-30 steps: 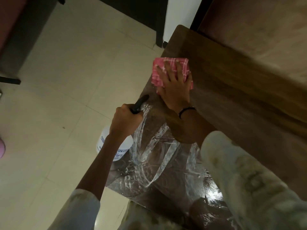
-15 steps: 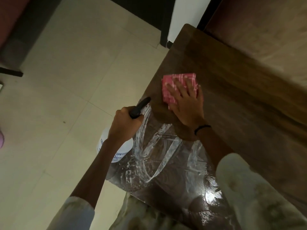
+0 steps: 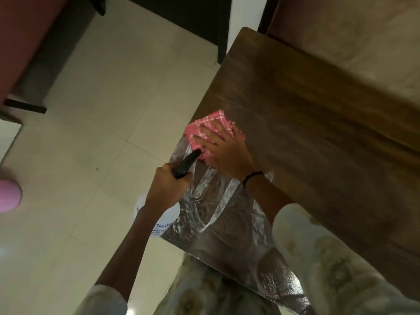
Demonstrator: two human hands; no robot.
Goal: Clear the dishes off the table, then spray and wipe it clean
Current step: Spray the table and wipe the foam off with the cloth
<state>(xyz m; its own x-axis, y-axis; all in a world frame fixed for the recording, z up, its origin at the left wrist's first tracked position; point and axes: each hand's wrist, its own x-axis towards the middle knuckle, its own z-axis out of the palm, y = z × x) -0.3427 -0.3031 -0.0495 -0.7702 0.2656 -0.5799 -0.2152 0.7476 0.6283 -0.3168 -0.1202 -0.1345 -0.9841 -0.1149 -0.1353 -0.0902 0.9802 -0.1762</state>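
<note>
We see a folded pink cloth with a white check pattern (image 3: 210, 128) lying flat on the dark brown wooden table (image 3: 306, 114), close to the table's left edge. The right hand (image 3: 223, 153) lies on top of it with fingers straight and spread, pressing the cloth down; a thin black band (image 3: 252, 177) circles the wrist. Nearer to us the tabletop is glossy and wet, streaked with pale curving trails of liquid (image 3: 213, 208), while the wood beyond the cloth looks dull and dry.

The left hand (image 3: 167, 185) is curled tight around the neck of a white plastic spray bottle with a black nozzle (image 3: 159, 218), held just off the table's left edge above the pale tiled floor (image 3: 102, 133). The nozzle tip points toward the cloth and appears to overlap its near corner; we cannot tell whether they touch.

Much of the bottle is covered by the hand and forearm, and of its blue label we can read only part of a word, "SPRAY". The trigger is hidden under the fingers. A blurred pink rounded object (image 3: 8, 196) is cut off at the left border, and we cannot make out what it is. The light sleeves (image 3: 329, 258) are soft and out of focus.
</note>
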